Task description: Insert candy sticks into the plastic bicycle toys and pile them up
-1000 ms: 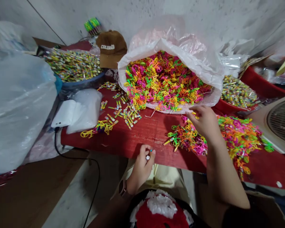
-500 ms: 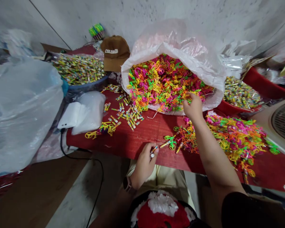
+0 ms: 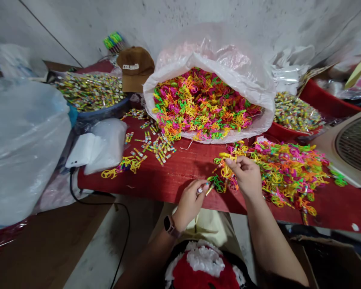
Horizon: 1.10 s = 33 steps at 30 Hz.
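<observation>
While the right hand (image 3: pixel 249 176) pinches a spindly yellow plastic toy bicycle (image 3: pixel 225 155) above the red worktop (image 3: pixel 174 176), left hand (image 3: pixel 192 202), grip closed on a small cylindrical tube (image 3: pixel 200 190); crinkled white plastic sack (image 3: pixel 269 120) behind.

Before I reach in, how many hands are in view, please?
2: left hand, by the edge of the red table, holding a small tube; right hand, farther right, pinching a yellow toy bicycle.

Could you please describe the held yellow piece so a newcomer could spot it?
Find the white plastic sack on the red table. Below its right half, the right hand pinches the yellow plastic piece, while the multicoloured pile nearby lies loose.
</observation>
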{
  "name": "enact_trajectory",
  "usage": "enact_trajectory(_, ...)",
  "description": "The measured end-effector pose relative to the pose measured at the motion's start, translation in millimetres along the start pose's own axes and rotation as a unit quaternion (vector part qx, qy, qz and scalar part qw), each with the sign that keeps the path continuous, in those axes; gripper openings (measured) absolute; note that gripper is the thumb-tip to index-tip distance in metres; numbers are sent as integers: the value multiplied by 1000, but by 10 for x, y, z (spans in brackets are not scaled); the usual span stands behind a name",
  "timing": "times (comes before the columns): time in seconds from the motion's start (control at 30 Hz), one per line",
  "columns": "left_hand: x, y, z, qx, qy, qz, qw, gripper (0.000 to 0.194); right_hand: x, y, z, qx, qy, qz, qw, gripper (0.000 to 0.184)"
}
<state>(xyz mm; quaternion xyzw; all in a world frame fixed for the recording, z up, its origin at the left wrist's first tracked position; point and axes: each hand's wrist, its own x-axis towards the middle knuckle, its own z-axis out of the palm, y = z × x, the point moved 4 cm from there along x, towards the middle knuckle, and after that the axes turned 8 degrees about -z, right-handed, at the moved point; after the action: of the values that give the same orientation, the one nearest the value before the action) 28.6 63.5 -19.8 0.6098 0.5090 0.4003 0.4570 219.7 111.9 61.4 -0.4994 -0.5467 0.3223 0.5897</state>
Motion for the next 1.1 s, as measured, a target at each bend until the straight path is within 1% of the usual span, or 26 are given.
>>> enact_trajectory(0.03, -44, 22, -38, -20, 9, 0, 1000, 25, -86, -10, 23, 8, -23, 15, 1000, 46)
enact_trajectory(0.07, -92, 42, -65, -45, 11, -5, 999, 26, -173, -16, 66, 23, -62, 35, 997, 48)
enact_trajectory(0.13, -190, 78, -88, -97, 4, -23, 995, 27, -343, -27, 172, 54, -145, 73, 985, 48)
enact_trajectory(0.17, -233, 93, -91, -116, 1, -36, 993, 26, -420, -32, 221, 67, -176, 88, 978, 48)
enact_trajectory(0.23, -289, 118, -96, -136, 7, -63, 989, 25, -539, -37, 291, 89, -207, 107, 968, 48)
enact_trajectory(0.33, -298, 176, -106, -152, 1, -85, 985, 28, -636, -32, 338, 115, -213, 118, 963, 46)
enact_trajectory(0.43, -275, 268, -127, -163, -22, -60, 984, 36, -681, -29, 336, 136, -214, 135, 958, 45)
enact_trajectory(0.5, -281, 314, -140, -142, -33, -39, 989, 42, -694, -51, 317, 144, -212, 140, 956, 44)
enact_trajectory(0.57, -311, 313, -125, -116, -62, -38, 991, 46, -701, -96, 306, 144, -222, 131, 955, 42)
enact_trajectory(0.63, -350, 266, -103, -108, -87, -56, 989, 47, -707, -146, 313, 138, -243, 118, 953, 42)
enact_trajectory(0.7, -379, 203, -100, -111, -85, -71, 988, 50, -718, -182, 334, 131, -264, 106, 950, 41)
enact_trajectory(0.77, -395, 156, -104, -122, -83, -76, 986, 50, -728, -198, 348, 124, -266, 95, 951, 40)
enact_trajectory(0.8, -401, 145, -103, -129, -93, -77, 984, 51, -733, -202, 351, 121, -263, 89, 953, 39)
enact_trajectory(0.9, -419, 154, -114, -152, -120, -79, 978, 52, -747, -209, 341, 110, -258, 73, 957, 35)
enact_trajectory(1.0, -437, 192, -156, -159, -115, -84, 977, 54, -766, -217, 331, 109, -274, 69, 953, 34)
enact_trajectory(1.1, -441, 252, -194, -152, -118, -69, 979, 54, -772, -226, 327, 97, -281, 58, 953, 32)
